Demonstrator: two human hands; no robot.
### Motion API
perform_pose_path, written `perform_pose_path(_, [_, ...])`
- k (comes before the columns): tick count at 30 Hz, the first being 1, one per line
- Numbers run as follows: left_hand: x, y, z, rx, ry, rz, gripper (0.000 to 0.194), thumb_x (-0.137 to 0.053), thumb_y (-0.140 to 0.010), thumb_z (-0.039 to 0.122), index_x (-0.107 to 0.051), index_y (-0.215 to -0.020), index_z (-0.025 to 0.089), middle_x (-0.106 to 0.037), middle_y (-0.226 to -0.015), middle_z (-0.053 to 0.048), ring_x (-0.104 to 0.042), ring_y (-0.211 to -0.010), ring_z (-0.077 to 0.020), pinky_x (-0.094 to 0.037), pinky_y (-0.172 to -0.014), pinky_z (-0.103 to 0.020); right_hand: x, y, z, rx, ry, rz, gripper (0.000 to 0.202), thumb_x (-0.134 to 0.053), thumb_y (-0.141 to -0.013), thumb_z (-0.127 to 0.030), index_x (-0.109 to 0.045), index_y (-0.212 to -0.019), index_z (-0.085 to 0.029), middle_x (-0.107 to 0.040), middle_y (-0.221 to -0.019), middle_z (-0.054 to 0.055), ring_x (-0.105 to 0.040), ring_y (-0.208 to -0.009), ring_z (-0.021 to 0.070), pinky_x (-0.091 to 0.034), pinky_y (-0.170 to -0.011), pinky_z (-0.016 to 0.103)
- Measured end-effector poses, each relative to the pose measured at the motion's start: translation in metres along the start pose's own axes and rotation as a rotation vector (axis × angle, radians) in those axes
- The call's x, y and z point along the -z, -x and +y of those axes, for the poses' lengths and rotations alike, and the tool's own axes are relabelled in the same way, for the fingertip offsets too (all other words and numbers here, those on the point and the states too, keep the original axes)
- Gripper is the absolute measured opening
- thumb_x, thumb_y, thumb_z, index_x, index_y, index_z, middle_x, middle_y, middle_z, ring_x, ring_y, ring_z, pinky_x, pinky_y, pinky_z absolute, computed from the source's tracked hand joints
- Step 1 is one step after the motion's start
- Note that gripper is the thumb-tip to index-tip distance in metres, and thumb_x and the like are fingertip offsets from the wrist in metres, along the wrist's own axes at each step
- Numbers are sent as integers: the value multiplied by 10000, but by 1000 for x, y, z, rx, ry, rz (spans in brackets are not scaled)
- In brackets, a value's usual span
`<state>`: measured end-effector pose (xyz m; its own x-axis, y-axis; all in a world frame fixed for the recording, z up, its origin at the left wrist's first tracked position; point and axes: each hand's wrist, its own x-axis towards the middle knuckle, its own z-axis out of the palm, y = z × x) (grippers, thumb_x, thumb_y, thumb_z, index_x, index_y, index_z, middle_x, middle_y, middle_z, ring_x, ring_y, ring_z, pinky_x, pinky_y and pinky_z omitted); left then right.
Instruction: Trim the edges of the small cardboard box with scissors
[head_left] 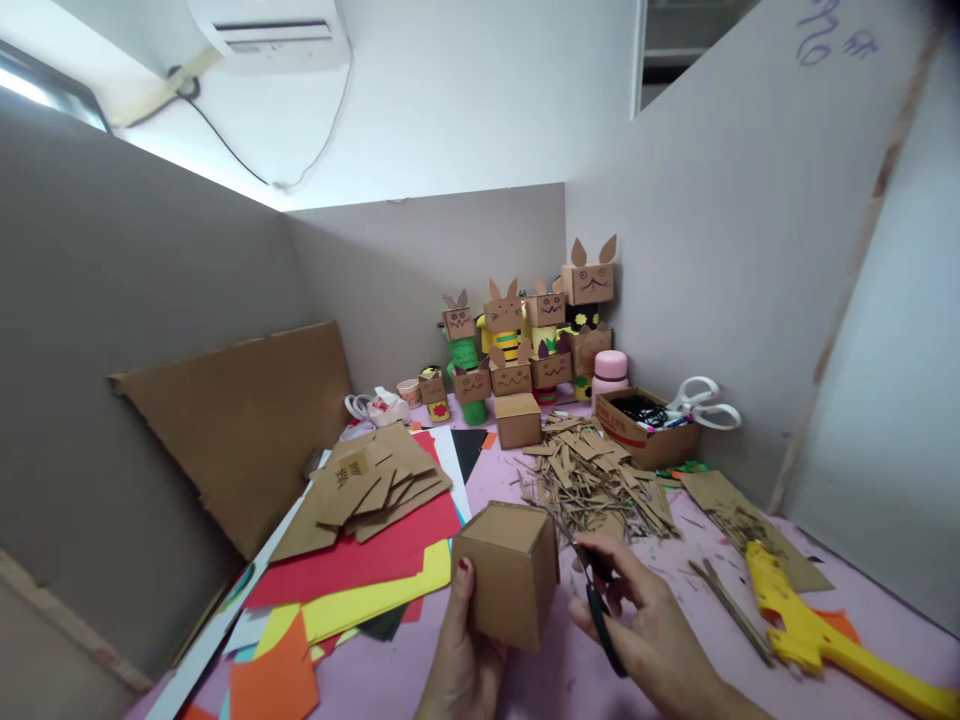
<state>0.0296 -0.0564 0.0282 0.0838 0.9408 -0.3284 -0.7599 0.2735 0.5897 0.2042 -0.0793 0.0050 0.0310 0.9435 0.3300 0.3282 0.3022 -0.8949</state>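
Note:
A small brown cardboard box (502,580) is held up near the front middle by my left hand (465,650), its thumb with red nail polish on the near side. My right hand (645,625) grips black-handled scissors (600,610) just right of the box. The blades reach the box's upper right edge, where a thin strip of card hangs along the side. Whether the blades are parted is hard to tell.
Cardboard pieces (382,480) and coloured paper (360,560) lie left. Cardboard scraps (592,475) are heaped behind the scissors. A yellow glue gun (802,630) lies right. Cardboard animal figures (510,375) stand at the back beside a box of supplies (652,440).

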Motion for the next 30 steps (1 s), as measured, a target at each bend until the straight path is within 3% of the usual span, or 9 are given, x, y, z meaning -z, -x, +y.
perform_pose_path(2, [4, -5, 4, -25, -29, 11, 531, -569, -876, 328, -439, -1365, 169, -771, -983, -89, -723, -825, -202, -546, -853, -343, 5, -2, -7, 54, 86, -26, 450, -692, -704, -341, -564, -1126, -255, -641, -956, 27, -563, -762, 194, -468, -692, 300])
perform_pose_path(5, [12, -13, 11, -89, -129, -84, 605, -654, -810, 348, -458, -1352, 165, -732, -1101, -113, -685, -979, -238, -529, -873, -337, 12, -3, -20, 85, 223, -140, 476, -695, -653, -245, -604, -1120, -240, -654, -962, 34, -564, -797, 210, -459, -726, 331])
perform_pose_path(10, [18, -20, 24, -209, -283, -248, 829, -744, -721, 285, -325, -1435, 246, -647, -1256, -131, -589, -1159, -297, -474, -945, -391, 16, -6, -25, 113, 347, -237, 451, -665, -694, -235, -608, -1140, -189, -655, -1044, 94, -596, -938, 260, -464, -809, 409])
perform_pose_path(13, [16, -19, 28, -239, -326, -284, 888, -755, -702, 271, -280, -1453, 271, -615, -1299, -137, -591, -1151, -308, -477, -934, -400, 18, -7, -25, 124, 386, -241, 439, -663, -715, -259, -611, -1144, -183, -653, -1065, 115, -604, -966, 278, -460, -840, 448])
perform_pose_path(21, [12, -14, 30, -273, -305, -305, 936, -775, -668, 274, -270, -1456, 275, -623, -1290, -157, -650, -1057, -313, -524, -880, -393, 26, -4, -29, 198, 385, -284, 437, -666, -716, -240, -614, -1147, -188, -648, -1027, 104, -605, -941, 264, -469, -808, 415])
perform_pose_path(30, [11, -12, 34, -232, -335, -359, 979, -813, -619, 300, -294, -1449, 277, -653, -1253, -158, -674, -1010, -331, -537, -859, -420, 26, -4, -31, 212, 389, -329, 466, -668, -716, -259, -640, -1177, -200, -640, -986, 113, -609, -907, 268, -476, -778, 401])
